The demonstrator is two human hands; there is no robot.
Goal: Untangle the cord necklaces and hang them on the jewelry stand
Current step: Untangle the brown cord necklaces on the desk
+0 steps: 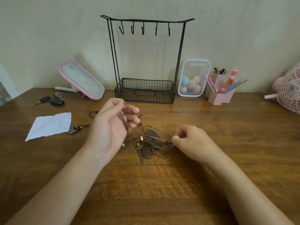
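Note:
A tangle of brown cord necklaces with round wooden discs, pale beads and a leaf pendant lies on the wooden table between my hands. My left hand is raised palm-up, its fingers curled round brown cords that run down into the tangle. My right hand pinches thin cords at the tangle's right side. Another necklace with a small camera pendant lies apart to the left. The black wire jewelry stand stands behind, with several bare hooks on its top bar and a mesh basket at its base.
Car keys, a torn white paper and a pink-framed mirror sit at the left. At the right stand a clear box of makeup sponges, a pink brush holder and a pink fan.

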